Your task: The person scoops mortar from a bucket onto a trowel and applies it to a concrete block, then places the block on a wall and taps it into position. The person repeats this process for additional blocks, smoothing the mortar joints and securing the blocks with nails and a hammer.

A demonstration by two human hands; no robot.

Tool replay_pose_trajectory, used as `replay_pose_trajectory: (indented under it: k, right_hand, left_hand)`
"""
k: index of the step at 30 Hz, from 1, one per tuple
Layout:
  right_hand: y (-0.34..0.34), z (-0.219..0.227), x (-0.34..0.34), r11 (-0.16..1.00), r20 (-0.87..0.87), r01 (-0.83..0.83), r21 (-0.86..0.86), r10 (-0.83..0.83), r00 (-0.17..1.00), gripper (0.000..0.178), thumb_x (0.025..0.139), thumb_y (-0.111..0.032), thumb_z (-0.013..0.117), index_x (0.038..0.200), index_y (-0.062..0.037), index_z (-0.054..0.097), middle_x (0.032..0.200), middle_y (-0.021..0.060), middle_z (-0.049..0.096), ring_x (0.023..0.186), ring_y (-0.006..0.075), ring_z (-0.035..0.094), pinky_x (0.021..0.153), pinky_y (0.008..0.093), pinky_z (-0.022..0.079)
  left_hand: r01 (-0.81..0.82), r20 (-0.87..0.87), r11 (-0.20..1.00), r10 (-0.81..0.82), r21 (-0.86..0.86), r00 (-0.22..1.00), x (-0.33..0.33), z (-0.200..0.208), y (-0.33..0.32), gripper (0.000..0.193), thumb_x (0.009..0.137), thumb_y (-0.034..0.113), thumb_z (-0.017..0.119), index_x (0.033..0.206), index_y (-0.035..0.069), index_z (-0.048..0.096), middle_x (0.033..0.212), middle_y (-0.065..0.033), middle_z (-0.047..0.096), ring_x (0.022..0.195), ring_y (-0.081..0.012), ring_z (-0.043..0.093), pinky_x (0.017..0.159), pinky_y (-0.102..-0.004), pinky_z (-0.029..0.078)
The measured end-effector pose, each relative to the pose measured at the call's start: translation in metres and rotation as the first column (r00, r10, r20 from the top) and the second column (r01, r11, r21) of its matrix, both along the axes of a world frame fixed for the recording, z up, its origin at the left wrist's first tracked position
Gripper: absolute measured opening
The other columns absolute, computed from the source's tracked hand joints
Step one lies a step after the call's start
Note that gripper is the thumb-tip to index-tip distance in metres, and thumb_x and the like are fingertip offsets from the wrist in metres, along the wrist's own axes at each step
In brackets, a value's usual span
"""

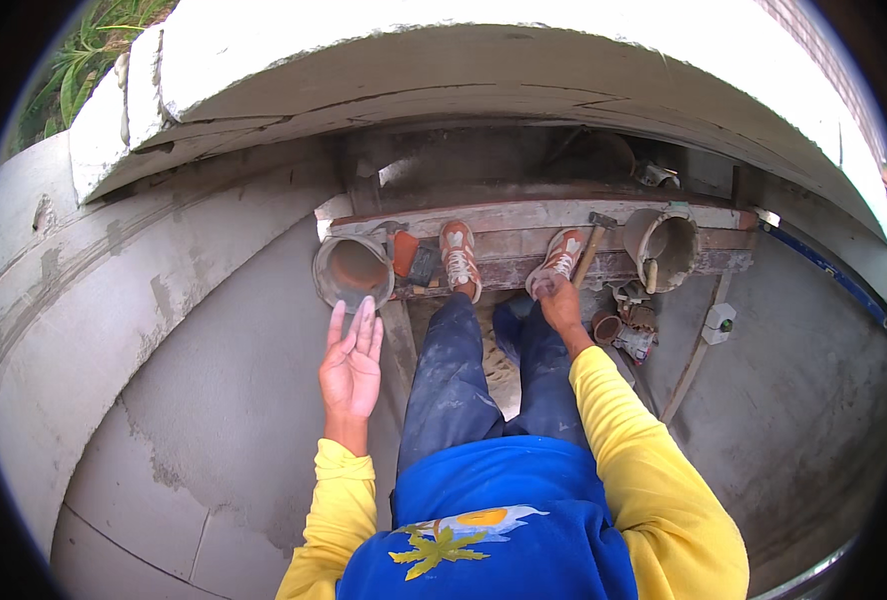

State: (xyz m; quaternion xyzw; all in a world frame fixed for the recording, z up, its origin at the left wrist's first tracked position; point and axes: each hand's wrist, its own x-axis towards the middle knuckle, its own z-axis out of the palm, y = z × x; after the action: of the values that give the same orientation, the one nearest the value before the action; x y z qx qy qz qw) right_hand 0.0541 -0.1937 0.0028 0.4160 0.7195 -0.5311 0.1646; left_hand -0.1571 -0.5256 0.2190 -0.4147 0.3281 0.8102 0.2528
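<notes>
My left hand (351,375) is raised palm up, its fingers stretched out and holding nothing. Just beyond its fingertips stands a grey bucket (320,272) with some wet grey-brown material inside. In front of my right shoe is my right hand (562,308), seen from the back; its fingers are blurred and partly hidden. Close beside it a hammer (591,252) with a wooden handle rests on the planks, its head pointing away. To the right sits a second, mortar-smeared bucket (686,262), with a wooden-handled tool (652,275) at its rim.
I stand on a scaffold of wooden planks (524,217). An orange tool (405,252) and a dark flat block (425,266) lie beside my left shoe. A long blue level (829,272) leans at the right wall. Overhead juts a pale concrete slab (414,80). Below are pots and bags.
</notes>
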Motion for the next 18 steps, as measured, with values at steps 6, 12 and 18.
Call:
replay_pose_trajectory:
  k: [6, 12, 18]
  right_hand:
    - [0.038, -0.008, 0.055, 0.978, 0.066, 0.208, -0.026, -0.206, 0.976, 0.03, 0.093, 0.002, 0.066, 0.123, 0.0021, 0.071, 0.103, 0.0112, 0.078, 0.097, 0.0156, 0.076, 0.092, 0.0316, 0.058]
    - [0.111, 0.019, 0.082, 0.857, 0.168, 0.513, -0.041, -0.501, 0.849, 0.019, 0.096, -0.008, 0.076, 0.112, 0.0016, 0.074, 0.093, 0.0065, 0.076, 0.081, 0.0139, 0.074, 0.076, 0.0287, 0.059]
    - [0.194, -0.057, 0.165, 0.701, 0.049, 0.456, 0.549, -0.571, 0.819, 0.026, 0.099, -0.019, 0.072, 0.117, -0.0003, 0.073, 0.105, 0.0175, 0.076, 0.096, 0.0316, 0.072, 0.088, 0.042, 0.055]
  left_hand:
    - [0.175, -0.066, 0.977, -0.168, 0.121, 0.984, -0.01, -0.006, 0.111, 0.074, 0.097, -0.007, 0.053, 0.166, 0.002, 0.027, 0.17, -0.0303, 0.033, 0.16, -0.0359, 0.037, 0.135, -0.047, 0.028]
    - [0.461, -0.087, 0.886, -0.464, -0.055, 0.882, 0.017, -0.019, 0.239, 0.078, 0.097, -0.015, 0.059, 0.167, 0.004, 0.03, 0.169, -0.0266, 0.038, 0.159, -0.0303, 0.039, 0.133, -0.0396, 0.032]
    - [0.573, 0.008, 0.746, -0.606, -0.339, 0.795, 0.033, -0.09, 0.291, 0.068, 0.102, -0.006, 0.067, 0.162, 0.0, 0.036, 0.156, -0.0226, 0.055, 0.148, -0.0254, 0.053, 0.126, -0.0353, 0.044]
